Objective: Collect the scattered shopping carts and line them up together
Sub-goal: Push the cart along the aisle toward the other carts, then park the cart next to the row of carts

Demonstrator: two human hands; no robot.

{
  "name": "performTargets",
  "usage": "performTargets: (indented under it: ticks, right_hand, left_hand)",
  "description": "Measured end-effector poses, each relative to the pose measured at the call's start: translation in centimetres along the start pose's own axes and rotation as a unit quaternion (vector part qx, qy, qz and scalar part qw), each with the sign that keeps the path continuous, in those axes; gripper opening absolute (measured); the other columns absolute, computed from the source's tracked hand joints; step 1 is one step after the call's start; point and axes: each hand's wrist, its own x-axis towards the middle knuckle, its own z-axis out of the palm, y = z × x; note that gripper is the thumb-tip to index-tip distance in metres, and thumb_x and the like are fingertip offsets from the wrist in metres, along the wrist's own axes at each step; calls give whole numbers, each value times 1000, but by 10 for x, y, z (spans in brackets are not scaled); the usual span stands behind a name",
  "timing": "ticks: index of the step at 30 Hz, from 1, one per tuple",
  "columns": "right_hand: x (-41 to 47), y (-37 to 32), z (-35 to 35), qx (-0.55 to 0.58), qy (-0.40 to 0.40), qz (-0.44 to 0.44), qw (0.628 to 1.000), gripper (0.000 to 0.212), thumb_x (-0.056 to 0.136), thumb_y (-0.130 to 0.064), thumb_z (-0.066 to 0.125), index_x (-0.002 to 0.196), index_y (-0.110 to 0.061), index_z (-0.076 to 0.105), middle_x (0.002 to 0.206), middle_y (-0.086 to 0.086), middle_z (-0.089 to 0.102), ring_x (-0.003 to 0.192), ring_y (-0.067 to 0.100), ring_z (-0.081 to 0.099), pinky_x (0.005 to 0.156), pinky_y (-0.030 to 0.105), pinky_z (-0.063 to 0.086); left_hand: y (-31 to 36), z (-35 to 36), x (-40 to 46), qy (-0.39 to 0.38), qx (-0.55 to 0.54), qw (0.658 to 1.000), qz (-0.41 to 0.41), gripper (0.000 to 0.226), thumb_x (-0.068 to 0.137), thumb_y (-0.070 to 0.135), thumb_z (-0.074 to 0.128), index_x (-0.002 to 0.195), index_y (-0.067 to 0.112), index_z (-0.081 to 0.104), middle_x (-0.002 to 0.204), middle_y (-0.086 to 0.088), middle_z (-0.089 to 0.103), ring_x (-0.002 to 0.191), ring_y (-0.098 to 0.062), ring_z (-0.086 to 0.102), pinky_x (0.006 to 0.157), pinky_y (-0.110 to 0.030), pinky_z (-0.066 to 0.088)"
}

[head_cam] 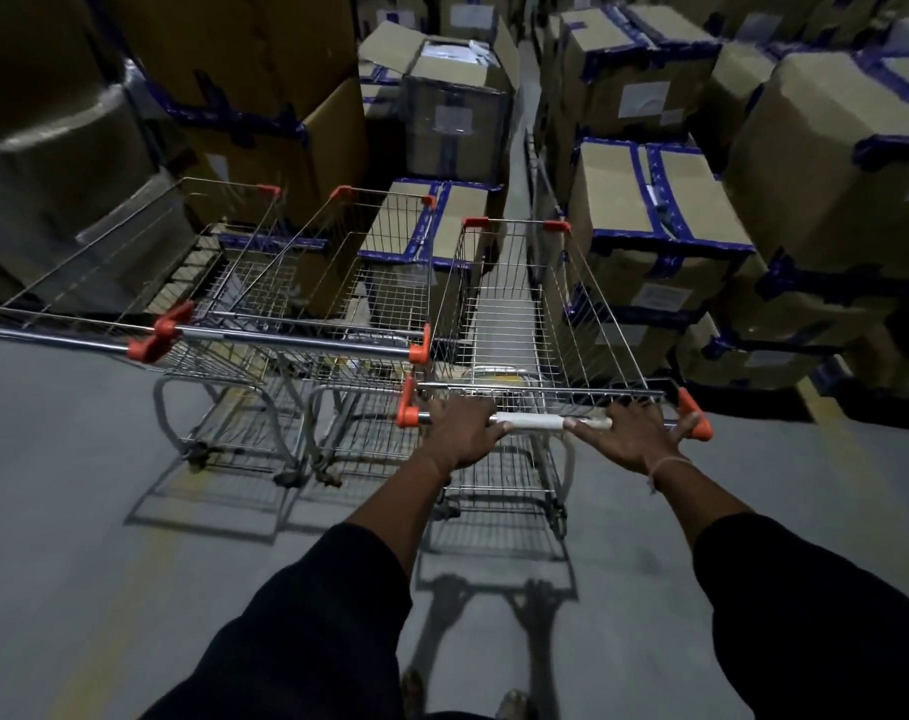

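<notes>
From the head camera: both hands are on the handle (551, 422) of the right cart (515, 314). The left hand (460, 433) wraps its fingers over the bar near the left orange end cap. The right hand (631, 433) lies over the bar near the right cap, fingers curled across the top with the little finger stretched out toward the cap; how far they close underneath I cannot tell. Hands set wide like this give steering control, which looks like the point, since the cart has to slot in straight.

Two more carts stand to the left, side by side: the middle cart (338, 283) and the left cart (146, 267), their handles roughly in one line. The right cart sits just beside the middle one, its handle a little nearer the person than theirs, so I judge it is not quite level with the row.

Taped boxes (665, 210) are stacked ahead and on both sides, with a narrow aisle (517, 127) between them. The right cart's basket runs close to the right stack, so any drift that way risks a scrape.

A yellow line (826, 402) marks the grey floor (78, 459).
</notes>
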Motion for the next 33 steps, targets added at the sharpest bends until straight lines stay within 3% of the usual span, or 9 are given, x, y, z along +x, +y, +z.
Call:
performTargets:
  ticks: [4, 7, 9, 12, 15, 20, 25, 30, 33]
  right_hand:
    - [4, 7, 0, 29, -18, 4, 999, 112, 56, -113, 19, 111, -27, 65, 133, 10, 63, 139, 39, 41, 118, 71, 12]
    - [6, 15, 4, 2, -15, 17, 1000, 115, 57, -113, 16, 115, -29, 68, 137, 7, 62, 144, 38, 38, 115, 77, -2]
    - [7, 23, 4, -5, -13, 20, 1000, 114, 59, -113, 15, 116, -29, 68, 137, 8, 62, 144, 38, 38, 115, 78, -3]
    - [14, 44, 7, 5, 3, 15, 1000, 111, 56, -114, 14, 107, -30, 65, 130, 10, 63, 134, 39, 44, 115, 74, 19]
    - [21, 59, 13, -4, 20, 10, 1000, 106, 58, -113, 11, 103, -31, 61, 127, 11, 61, 130, 38, 46, 113, 73, 24]
    - [24, 58, 7, -22, 31, 17, 999, 103, 71, -106, 14, 122, -28, 59, 143, 12, 50, 143, 38, 36, 114, 79, -3]
    - [32, 40, 0, -3, 25, 14, 1000, 118, 68, -105, 10, 143, -23, 49, 161, 14, 34, 153, 37, 21, 115, 78, -7]
    - [32, 19, 11, 34, 65, 14, 997, 115, 77, -100, 17, 157, -21, 39, 172, 15, 15, 160, 37, -6, 114, 71, -21]
    - [21, 8, 30, 72, 161, -4, 984, 98, 94, -84, 25, 159, -12, 36, 171, 24, 10, 159, 41, -5, 120, 70, -11]
  left_hand:
    - [3, 3, 2, -8, -25, 1000, 4, 32, 103, 59, 44, 97, 29, 49, 114, -6, 67, 122, -31, 49, 102, -47, 27]
    - [10, 6, 5, -14, -20, 1000, 7, 37, 104, 60, 42, 102, 25, 55, 116, -7, 67, 122, -32, 48, 101, -47, 27]
    - [17, 8, 6, -13, -24, 1000, 8, 42, 104, 60, 42, 108, 22, 58, 116, -8, 66, 124, -32, 46, 102, -47, 26]
    - [31, 12, 10, -8, -30, 999, 17, 41, 104, 60, 43, 109, 23, 59, 113, -8, 66, 122, -32, 46, 97, -45, 26]
    - [37, 15, 18, -13, -45, 998, 31, 39, 104, 58, 43, 109, 23, 61, 112, -6, 67, 121, -32, 48, 100, -46, 26]
    - [35, 12, 30, -2, -46, 997, 54, 41, 104, 57, 44, 107, 20, 60, 113, -4, 67, 116, -29, 49, 91, -42, 23]
    - [18, 12, 47, 15, -62, 997, 46, 51, 100, 70, 38, 101, 23, 59, 104, 0, 63, 111, -26, 54, 95, -43, 23]
    - [-3, 1, 45, 29, -84, 994, 59, 80, 87, 82, 30, 141, 25, 50, 138, -13, 52, 137, -33, 40, 120, -58, 20]
    - [-8, 11, 26, 87, -82, 990, 75, 83, 92, 74, 41, 154, 19, 41, 158, -16, 37, 152, -36, 23, 123, -62, 18]
